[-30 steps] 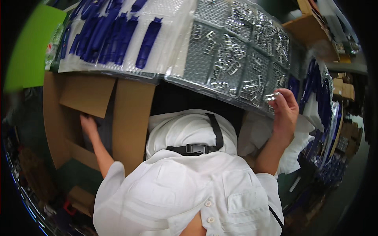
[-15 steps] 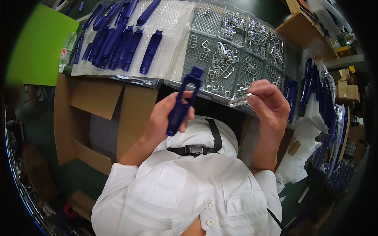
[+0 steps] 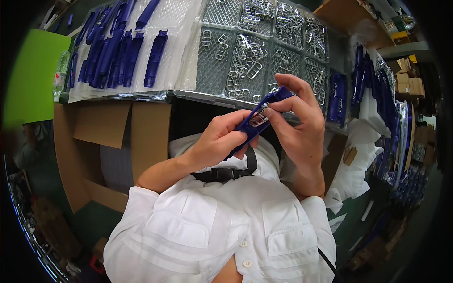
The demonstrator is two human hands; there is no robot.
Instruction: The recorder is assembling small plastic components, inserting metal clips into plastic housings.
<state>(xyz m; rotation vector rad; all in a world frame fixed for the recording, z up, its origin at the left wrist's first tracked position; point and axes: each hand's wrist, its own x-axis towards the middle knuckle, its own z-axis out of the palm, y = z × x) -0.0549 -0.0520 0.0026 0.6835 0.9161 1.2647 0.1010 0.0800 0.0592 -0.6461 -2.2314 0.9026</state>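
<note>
Housing of dark-blue plastic (image 3: 250, 131) slants between both hands over the lap, its far end toward 1 o'clock, its near end toward 7. Left hand (image 3: 218, 139) is closed around the near half, thumb on top. Right hand (image 3: 302, 123) pinches a silver metal link (image 3: 258, 120) at the opening in the housing; how far the link is seated cannot be told. With that housing as clock centre, a clear compartment tray (image 3: 213, 97) of loose links (image 3: 247, 57) spreads around 12 o'clock. At 10 o'clock, more blue housings (image 3: 106, 63) lie on a white textured sheet (image 3: 181, 45), 1 set apart. An open cardboard box (image 3: 152, 129) stands at 9 o'clock
</note>
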